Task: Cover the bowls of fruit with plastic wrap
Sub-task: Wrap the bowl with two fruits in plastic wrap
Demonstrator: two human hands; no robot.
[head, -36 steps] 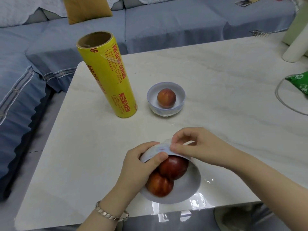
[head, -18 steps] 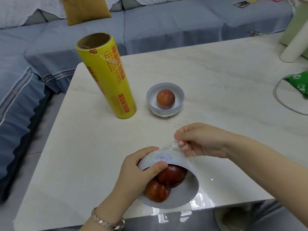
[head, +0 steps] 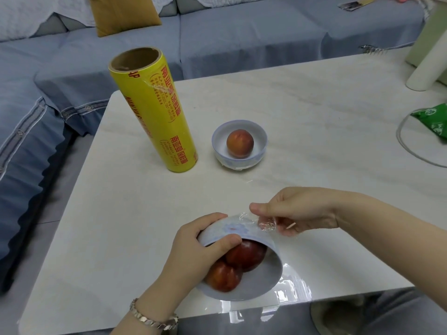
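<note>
Your desk (head: pixel 314 112): marble-look top, glossy. Your near bowl (head: pixel 256 284): smooth glazed ceramic. Wrap (head: pixel 266 224): thin clear plastic, crinkled. Roll (head: pixel 157 117): shiny yellow film, cardboard core. Sofa (head: pixel 242 32): matt blue cloth.

Silver link bracelet (head: pixel 152 319) (on left wrist)

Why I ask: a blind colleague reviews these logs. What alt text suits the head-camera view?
A person's left hand grips a tilted white bowl of two red fruits while the right hand pinches clear plastic wrap by its outer wall. Behind, on a pale table, stand a yellow wrap roll and a second bowl with one fruit.
</note>
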